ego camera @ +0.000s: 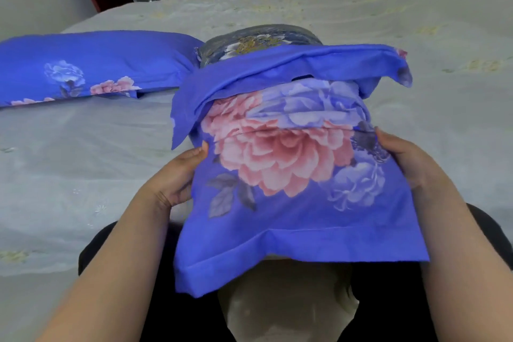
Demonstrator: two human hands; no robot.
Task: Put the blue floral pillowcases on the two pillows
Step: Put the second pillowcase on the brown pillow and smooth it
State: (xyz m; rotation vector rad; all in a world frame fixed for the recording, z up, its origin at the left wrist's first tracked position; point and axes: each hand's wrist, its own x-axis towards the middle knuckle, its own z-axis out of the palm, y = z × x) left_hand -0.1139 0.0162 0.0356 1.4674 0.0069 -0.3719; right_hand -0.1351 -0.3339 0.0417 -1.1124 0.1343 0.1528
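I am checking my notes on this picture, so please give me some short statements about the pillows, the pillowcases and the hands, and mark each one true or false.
1. Both hands grip the sides of the pillowcase being fitted. True: the left hand and the right hand hold its two sides.
2. The pillow inside is fully covered. False: its dark patterned far end still sticks out.
3. A covered pillow lies on the bed to the left. True.
4. The large flower on the held pillowcase is yellow. False: it is pink.
5. The covered pillow rests on the person's lap. False: it lies on the bed.
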